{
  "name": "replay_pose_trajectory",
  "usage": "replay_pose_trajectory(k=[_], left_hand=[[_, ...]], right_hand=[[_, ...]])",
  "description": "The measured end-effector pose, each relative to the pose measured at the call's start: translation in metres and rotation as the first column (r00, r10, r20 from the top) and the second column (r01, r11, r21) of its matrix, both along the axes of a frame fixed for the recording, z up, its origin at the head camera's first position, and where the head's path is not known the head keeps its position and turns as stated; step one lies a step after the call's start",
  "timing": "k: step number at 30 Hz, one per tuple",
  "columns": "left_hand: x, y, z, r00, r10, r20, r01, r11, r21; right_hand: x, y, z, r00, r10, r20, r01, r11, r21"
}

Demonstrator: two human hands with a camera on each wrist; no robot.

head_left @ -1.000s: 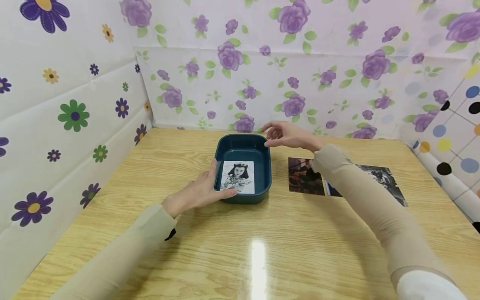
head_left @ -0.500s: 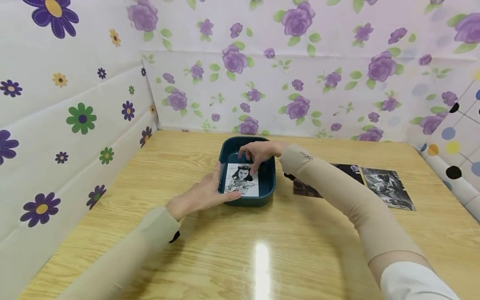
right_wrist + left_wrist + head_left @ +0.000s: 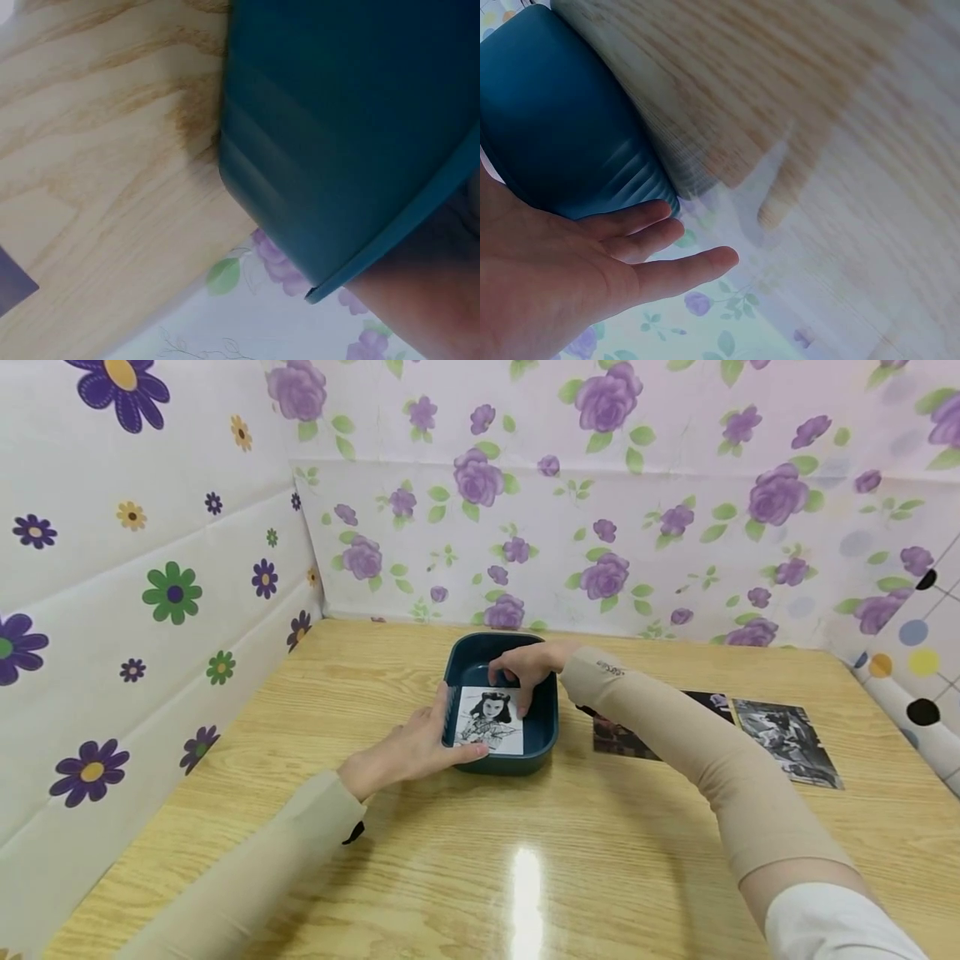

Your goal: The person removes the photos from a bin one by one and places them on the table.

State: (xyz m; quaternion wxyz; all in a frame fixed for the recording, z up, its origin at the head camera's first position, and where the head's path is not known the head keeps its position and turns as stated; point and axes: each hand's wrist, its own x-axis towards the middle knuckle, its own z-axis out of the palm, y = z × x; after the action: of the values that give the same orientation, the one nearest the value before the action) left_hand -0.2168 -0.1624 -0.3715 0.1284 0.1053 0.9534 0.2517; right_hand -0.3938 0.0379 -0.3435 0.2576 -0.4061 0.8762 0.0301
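Note:
A dark teal plastic bin (image 3: pixel 517 766) stands on the table, with a black-and-white portrait photo (image 3: pixel 491 720) lying in its front part. My left hand (image 3: pixel 405 747) rests against the bin's left side, its fingers straight and its thumb over the front rim at the photo's lower edge. In the left wrist view those fingers (image 3: pixel 686 271) extend along and past the ribbed outer wall. My right hand (image 3: pixel 528 664) reaches over the right rim into the bin. Its thumb is at the photo's right edge and its fingers point down near the photo's far edge. The right wrist view hides its fingertips.
To the right of the bin lie more photos: a black-and-white one (image 3: pixel 791 743), a dark one (image 3: pixel 622 739) partly under my right forearm, and another (image 3: pixel 708 702) between them. Floral-patterned sheets (image 3: pixel 555 527) border the wooden table (image 3: pixel 442 868) at the back and sides.
My right hand has moved left and down from above the bin's right rim into the bin, beside the photo. The left hand stays at the bin's left side.

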Motion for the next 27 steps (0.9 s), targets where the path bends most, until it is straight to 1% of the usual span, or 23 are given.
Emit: replay_pose_trajectory(k=[5, 9, 17, 24, 27], left_hand=[[-0.0009, 0.0004, -0.0001, 1.0, -0.004, -0.004, 0.004, 1.0, -0.001], [-0.0005, 0.0003, 0.0001, 1.0, -0.005, -0.004, 0.005, 1.0, 0.001], [0.0007, 0.0008, 0.0016, 1.0, -0.006, -0.001, 0.006, 1.0, 0.006], [0.002, 0.0018, 0.0027, 1.0, -0.005, 0.008, 0.005, 1.0, 0.019], [0.0013, 0.0018, 0.0024, 1.0, -0.01, 0.0, 0.01, 1.0, 0.021]], right_hand=[[0.0002, -0.0005, -0.0016, 1.0, -0.016, 0.006, 0.016, 1.0, -0.009], [0.0015, -0.0011, -0.0034, 0.999, -0.035, 0.017, 0.035, 0.999, -0.034], [0.0041, -0.0006, -0.0065, 1.0, -0.018, 0.006, 0.019, 0.997, -0.08], [0.0067, 0.0012, -0.007, 0.999, -0.044, 0.002, 0.044, 0.988, -0.15], [0.0091, 0.0028, -0.0075, 0.998, -0.06, 0.006, 0.06, 0.981, -0.183]])
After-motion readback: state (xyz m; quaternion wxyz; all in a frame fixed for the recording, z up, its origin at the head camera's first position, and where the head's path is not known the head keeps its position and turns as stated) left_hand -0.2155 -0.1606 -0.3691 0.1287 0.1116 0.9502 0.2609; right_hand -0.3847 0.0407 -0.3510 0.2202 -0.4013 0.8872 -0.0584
